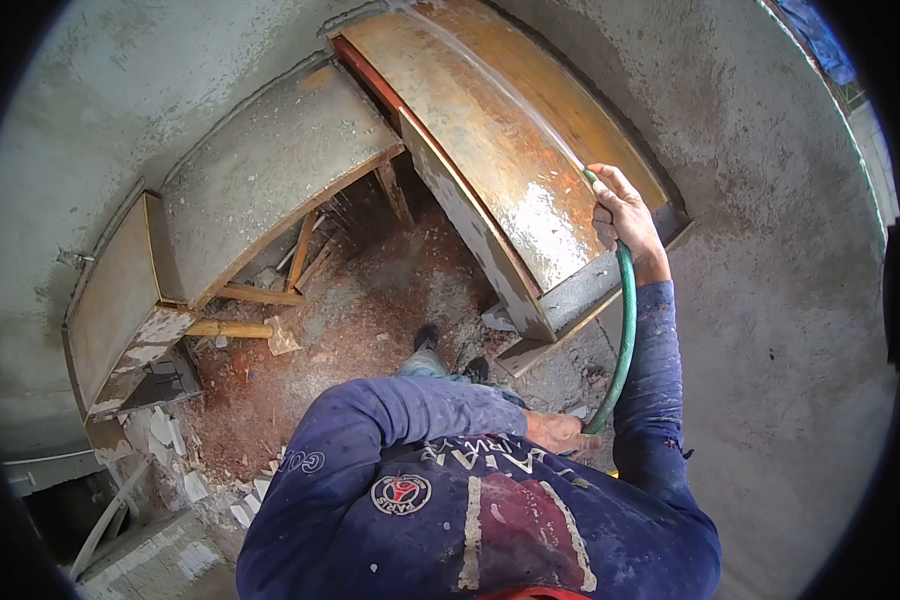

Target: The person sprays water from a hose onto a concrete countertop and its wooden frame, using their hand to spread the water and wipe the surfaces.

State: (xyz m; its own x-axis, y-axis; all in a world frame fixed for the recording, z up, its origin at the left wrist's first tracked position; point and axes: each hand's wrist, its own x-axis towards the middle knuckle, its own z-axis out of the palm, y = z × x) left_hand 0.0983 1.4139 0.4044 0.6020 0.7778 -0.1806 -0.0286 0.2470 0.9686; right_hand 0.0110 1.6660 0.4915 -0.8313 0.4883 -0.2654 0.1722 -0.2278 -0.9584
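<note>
My right hand [625, 215] is closed round the end of a green hose [625, 330], thumb and fingers near its mouth. A jet of water [515, 95] runs from the mouth along the wet brownish slab [460, 110]. Lower down, close to my body, my left hand [560, 432] is closed on the same hose; its fingers are partly hidden. Wet glare shows on the slab's near end, beside my right hand.
A grey counter slab [280, 140] curves along the left wall, with wooden props [305, 250] beneath. A board panel [475, 235] stands under the wet slab's edge. Broken tile pieces [195, 487] and rubble lie lower left on the dirty floor [355, 310]. Rough plaster wall [770, 300] rises at right.
</note>
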